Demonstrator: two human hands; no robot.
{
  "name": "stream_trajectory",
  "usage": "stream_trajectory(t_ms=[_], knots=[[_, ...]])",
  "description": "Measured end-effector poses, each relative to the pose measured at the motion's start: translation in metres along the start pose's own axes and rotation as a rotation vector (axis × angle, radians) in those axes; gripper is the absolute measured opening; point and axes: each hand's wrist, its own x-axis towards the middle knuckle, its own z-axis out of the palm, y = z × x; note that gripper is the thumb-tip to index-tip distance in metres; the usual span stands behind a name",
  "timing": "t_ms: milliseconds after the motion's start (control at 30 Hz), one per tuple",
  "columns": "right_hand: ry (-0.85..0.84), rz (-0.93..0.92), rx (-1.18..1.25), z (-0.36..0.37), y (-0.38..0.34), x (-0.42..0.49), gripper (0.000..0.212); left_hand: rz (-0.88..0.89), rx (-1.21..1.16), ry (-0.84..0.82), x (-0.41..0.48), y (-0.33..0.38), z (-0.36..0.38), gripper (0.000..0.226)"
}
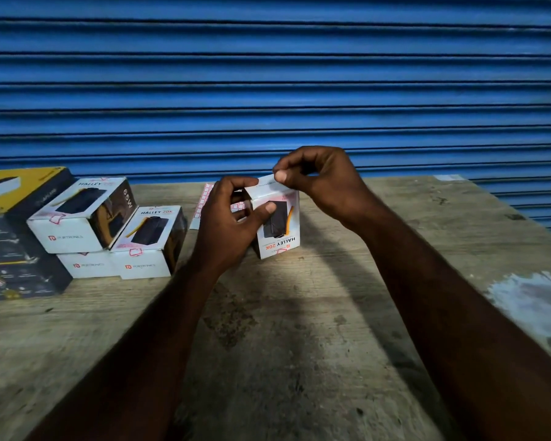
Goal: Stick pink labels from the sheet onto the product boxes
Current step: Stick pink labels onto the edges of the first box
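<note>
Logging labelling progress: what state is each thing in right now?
held box, closed, standing on end on the table
left hand, grips held box
right hand, pinches held box's top edge
label sheet, flat on table, partly hidden by hands
top stacked box, tilted, pink label stuck on
shutter, down

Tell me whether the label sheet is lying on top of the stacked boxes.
No: the label sheet lies flat on the table, behind the left hand, apart from the stacked boxes.
</note>
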Motion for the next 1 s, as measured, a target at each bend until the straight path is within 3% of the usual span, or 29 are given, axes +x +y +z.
stream_trajectory(t_ms=[167,333,600,1000], knots=[[-0.016,0.027,-0.016,0.0,0.0021,-0.0001,0.03,0.032,0.002,0.007,0.0006,0.0005,-0.0025,0.035],[-0.03,0.013,-0.044,0.0007,0.0017,0.0006,0.008,0.035,0.007,0.007,0.0013,-0.001,-0.0029,0.036],[-0.101,0.162,0.044,0.0035,0.0024,0.0018,0.019,0.052,0.03,0.014,0.001,-0.0014,-0.0028,0.034],[-0.096,0.209,0.039,0.0056,0.0088,0.0023,0.013,0.092,0.061,0.042,0.0021,-0.0055,-0.0029,0.035]])
